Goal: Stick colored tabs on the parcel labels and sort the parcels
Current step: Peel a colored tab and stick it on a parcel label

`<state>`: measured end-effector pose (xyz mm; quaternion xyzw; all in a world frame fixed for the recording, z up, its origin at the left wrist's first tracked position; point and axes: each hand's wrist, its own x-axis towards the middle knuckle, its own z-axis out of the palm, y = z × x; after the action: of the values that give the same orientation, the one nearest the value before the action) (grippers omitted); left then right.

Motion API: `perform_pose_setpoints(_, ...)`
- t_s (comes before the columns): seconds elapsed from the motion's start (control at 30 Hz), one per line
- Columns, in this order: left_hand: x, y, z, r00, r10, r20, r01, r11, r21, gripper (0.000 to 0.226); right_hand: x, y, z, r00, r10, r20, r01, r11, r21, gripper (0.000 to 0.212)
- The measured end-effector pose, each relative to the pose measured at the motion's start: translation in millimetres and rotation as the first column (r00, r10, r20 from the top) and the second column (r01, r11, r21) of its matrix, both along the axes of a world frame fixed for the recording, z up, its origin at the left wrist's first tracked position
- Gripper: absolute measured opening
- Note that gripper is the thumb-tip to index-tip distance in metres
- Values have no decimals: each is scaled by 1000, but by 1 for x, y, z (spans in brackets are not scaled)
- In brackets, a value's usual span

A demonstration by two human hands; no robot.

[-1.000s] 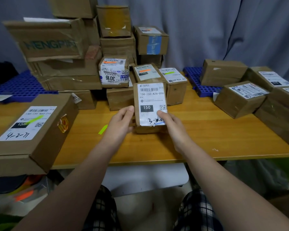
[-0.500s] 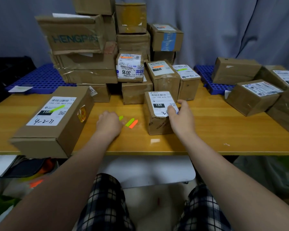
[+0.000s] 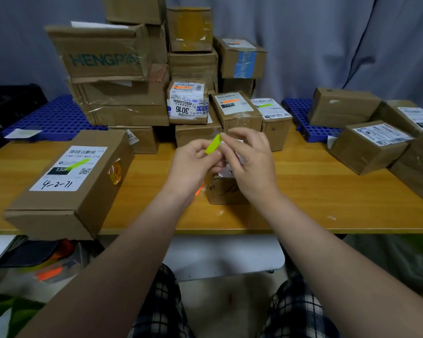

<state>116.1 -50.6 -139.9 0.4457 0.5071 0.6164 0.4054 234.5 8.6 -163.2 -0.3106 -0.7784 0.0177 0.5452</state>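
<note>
A green tab is pinched between my left hand and my right hand, both raised just above a small brown parcel on the wooden table. The hands hide most of that parcel's white label. An orange tab peeks out beside the parcel, under my left wrist. A large parcel at the left carries a label with a green tab stuck on it.
Stacked cardboard boxes fill the back of the table; some small ones carry orange or green tabs. More parcels sit at the right. Blue perforated trays lie behind. Clutter lies on the floor at the left.
The small parcel was set down on the table. My left hand picked a green tab off the table, and both hands came together above the parcel with the tab between them.
</note>
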Motion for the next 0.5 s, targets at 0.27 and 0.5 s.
perform_pose_setpoints(0.27, 9, 1, -1, 979, -195, 50, 194, 981, 20, 30, -1, 1, 5, 998, 43, -40, -48, 991, -126, 29)
perform_pose_setpoints(0.5, 13, 6, 5, 962, -102, 253, 116, 992, -40, 44, -10, 5, 3, 996, -73, 52, 75, 996, -47, 37)
